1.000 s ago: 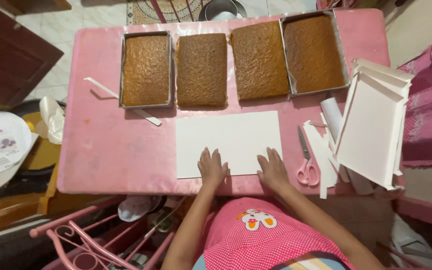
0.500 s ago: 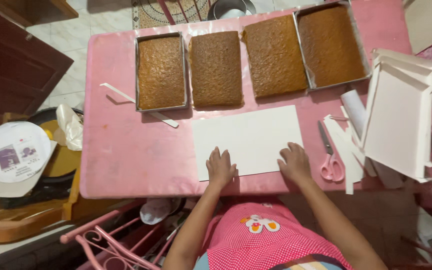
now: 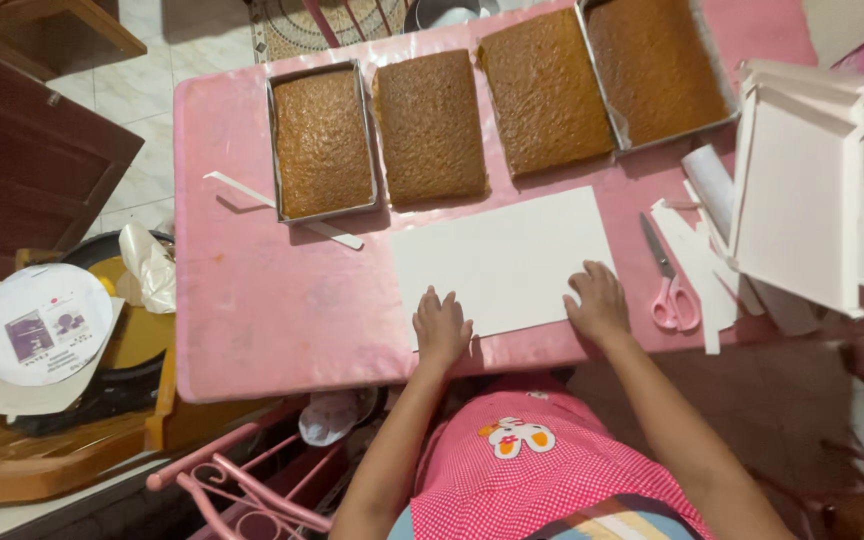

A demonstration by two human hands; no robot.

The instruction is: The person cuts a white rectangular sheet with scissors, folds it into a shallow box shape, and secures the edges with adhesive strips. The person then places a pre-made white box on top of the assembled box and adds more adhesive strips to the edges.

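Fingers of both hands lie flat and slightly spread, palms down, gripping nothing. Left hand presses the near left corner of the white board; right hand presses its near right edge. Board lies flat on the pink table, extending away from the fingertips, long axis left-right. Both hands equally near. Beyond the far edge: four brown sponge slabs. Pink-handled scissors just right of the right hand.

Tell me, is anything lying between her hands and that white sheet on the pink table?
Nothing visible. The left hand and the right hand both rest flat on the near edge of the white sheet. The pink-handled scissors lie beside it, apart.
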